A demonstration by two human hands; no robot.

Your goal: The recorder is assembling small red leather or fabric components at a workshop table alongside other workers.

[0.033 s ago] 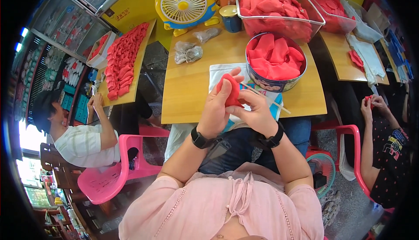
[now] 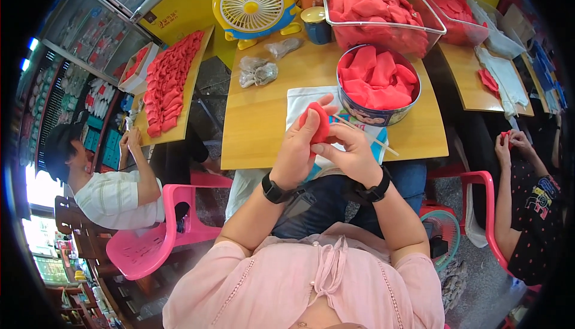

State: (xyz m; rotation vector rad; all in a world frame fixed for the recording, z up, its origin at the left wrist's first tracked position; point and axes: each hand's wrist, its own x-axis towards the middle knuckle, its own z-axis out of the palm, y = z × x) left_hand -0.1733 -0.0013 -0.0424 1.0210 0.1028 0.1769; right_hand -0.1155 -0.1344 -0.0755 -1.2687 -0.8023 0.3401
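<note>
Left hand point(image 2: 297, 143) and right hand point(image 2: 352, 152) are close together in the head view, both holding one red piece point(image 2: 319, 126). It sits between them, above the near edge of the wooden table point(image 2: 257, 131). The left thumb presses on its front and the left fingers go behind it. The right thumb and finger pinch its bottom end. Just past the hands, a white cloth point(image 2: 297, 98) lies on the table, and a thin pale stick point(image 2: 386, 146) pokes out beyond the right hand. A round tin point(image 2: 374, 115) full of red bits point(image 2: 377, 80) stands near, ahead of the right hand. Farther ahead is a big clear tub point(image 2: 440, 31) with more red bits in it. Crinkly plastic bags point(image 2: 257, 71) lie ahead of the left hand, and a yellow and blue fan point(image 2: 251, 7) stands farther past them. Well off to the left of both hands sits a person in a white top point(image 2: 114, 197).
</note>
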